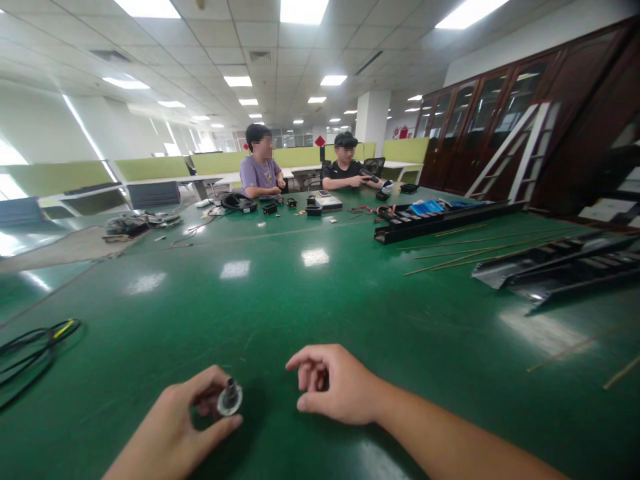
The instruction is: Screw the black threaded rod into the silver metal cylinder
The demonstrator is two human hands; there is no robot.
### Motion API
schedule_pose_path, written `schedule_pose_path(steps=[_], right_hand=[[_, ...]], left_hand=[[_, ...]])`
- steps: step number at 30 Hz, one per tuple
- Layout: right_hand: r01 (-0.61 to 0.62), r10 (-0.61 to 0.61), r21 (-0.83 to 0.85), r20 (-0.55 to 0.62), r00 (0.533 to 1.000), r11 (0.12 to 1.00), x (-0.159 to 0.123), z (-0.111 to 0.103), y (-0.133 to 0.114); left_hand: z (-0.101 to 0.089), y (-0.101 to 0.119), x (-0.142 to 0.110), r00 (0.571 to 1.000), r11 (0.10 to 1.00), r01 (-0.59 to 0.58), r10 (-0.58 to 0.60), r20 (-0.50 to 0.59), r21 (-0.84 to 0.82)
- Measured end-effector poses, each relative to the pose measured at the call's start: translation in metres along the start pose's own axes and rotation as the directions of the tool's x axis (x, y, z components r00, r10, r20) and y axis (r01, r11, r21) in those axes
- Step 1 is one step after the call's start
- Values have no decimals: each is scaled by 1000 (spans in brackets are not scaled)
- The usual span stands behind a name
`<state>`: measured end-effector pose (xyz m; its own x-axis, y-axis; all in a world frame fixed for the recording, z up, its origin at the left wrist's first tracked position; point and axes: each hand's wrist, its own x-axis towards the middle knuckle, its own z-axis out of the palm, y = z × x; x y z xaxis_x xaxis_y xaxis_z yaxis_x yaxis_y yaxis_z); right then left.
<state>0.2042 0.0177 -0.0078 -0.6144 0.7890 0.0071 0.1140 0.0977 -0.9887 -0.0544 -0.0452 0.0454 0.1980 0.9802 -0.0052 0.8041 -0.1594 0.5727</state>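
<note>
My left hand (193, 417) is low in the view, its thumb and fingers closed around a small metal part with a round silvery flange and a dark, narrow tip pointing up (230, 398). The exact kind of this part cannot be made out. To its right, my right hand (337, 383) hovers above the green tabletop (260, 300), index finger and thumb apart and the other fingers curled in. Nothing shows between its fingers, and a gap separates it from the metal part.
Coiled black cable (37, 353) lies at left. Long black metal channels (565, 270) and thin rods (450, 261) lie at right. Small black parts (314, 210) sit at the far edge, near two seated people. A stepladder (530, 150) stands by the cabinets.
</note>
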Motion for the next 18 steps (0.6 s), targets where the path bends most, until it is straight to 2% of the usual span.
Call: schedule_pose_path(steps=[2,5,8,11,15,18], right_hand=[[7,-13,-63,-93,996,998,3,-3,2],[12,-35,-142,-162,986,990,5,-5,5],[-6,-28,-217,-156,987,976,6,-4,7],[-16,-22,-269,-137,990,963,5,-4,6],[2,-41,-342,-109,993,940,3,-4,4],[22,-65,-367,-106,992,930,3,-4,3]], left_hand=[[10,20,24,996,998,-58,59,68,-16],[27,32,45,989,990,-138,139,40,-32],[40,23,48,977,976,-212,213,10,-52],[47,7,43,964,963,-262,264,31,-65],[51,-5,40,977,974,-215,216,-2,-64],[52,-4,39,981,979,-189,192,30,-81]])
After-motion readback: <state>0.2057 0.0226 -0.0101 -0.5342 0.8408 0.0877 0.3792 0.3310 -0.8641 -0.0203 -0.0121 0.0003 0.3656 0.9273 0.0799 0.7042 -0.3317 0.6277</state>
